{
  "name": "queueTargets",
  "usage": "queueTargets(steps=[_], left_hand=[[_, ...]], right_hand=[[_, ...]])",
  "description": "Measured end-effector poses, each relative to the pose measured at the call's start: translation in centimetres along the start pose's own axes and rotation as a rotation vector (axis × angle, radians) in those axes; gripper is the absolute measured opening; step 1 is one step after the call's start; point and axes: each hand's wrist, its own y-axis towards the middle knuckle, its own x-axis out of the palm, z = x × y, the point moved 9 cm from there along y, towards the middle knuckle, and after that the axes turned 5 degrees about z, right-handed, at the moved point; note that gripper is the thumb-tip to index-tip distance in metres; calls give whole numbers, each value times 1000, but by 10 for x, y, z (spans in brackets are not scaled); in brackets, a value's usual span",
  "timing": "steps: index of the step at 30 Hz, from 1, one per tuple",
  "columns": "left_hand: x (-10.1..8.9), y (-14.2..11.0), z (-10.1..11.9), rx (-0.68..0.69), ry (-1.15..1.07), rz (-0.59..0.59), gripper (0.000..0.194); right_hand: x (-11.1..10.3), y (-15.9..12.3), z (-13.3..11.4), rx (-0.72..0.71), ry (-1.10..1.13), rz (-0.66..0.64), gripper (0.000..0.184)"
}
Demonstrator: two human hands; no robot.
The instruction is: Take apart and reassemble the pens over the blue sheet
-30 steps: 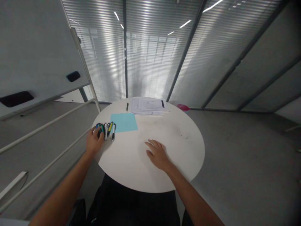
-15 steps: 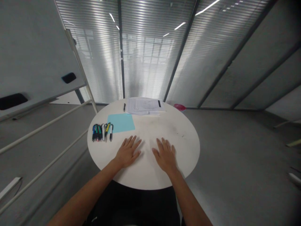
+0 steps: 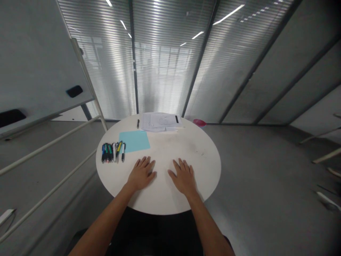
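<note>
My left hand [image 3: 141,173] lies flat on the white round table [image 3: 165,204], fingers spread and holding nothing. Across from it, my right hand [image 3: 183,176] rests palm down on the same top, also with its fingers apart. A light blue sheet [image 3: 135,140] lies just beyond my left hand. To the left of that hand sits a row of several pens [image 3: 110,152] with blue, green, white and yellow barrels. One white pen [image 3: 123,152] lies at the row's right end, close to the sheet's lower left corner.
A stack of printed papers [image 3: 160,122] lies at the table's far side, with a dark pen [image 3: 138,123] on its left. Behind the table's far right edge is a pink round object [image 3: 199,122]. A wheeled-looking whiteboard frame [image 3: 50,141] stands at the left, before glass walls with blinds [image 3: 160,78].
The whole view has shifted slightly, so the table appears a little further left. Both hands stay flat on the table, and the pens, sheet and papers keep their places.
</note>
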Motion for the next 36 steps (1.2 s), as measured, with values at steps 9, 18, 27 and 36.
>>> queueTargets(steps=[9, 18, 27, 36], left_hand=[[-1, 1, -3, 8, -40, 51, 53], [-2, 1, -5, 10, -56, 67, 48], [-7, 1, -4, 14, -54, 107, 45], [-8, 1, -3, 15, -50, 108, 45]], right_hand=[[-1, 0, 1, 3, 17, -11, 63], [-1, -1, 0, -16, 17, 33, 63], [2, 0, 0, -11, 17, 8, 64], [1, 0, 1, -7, 18, 14, 63]])
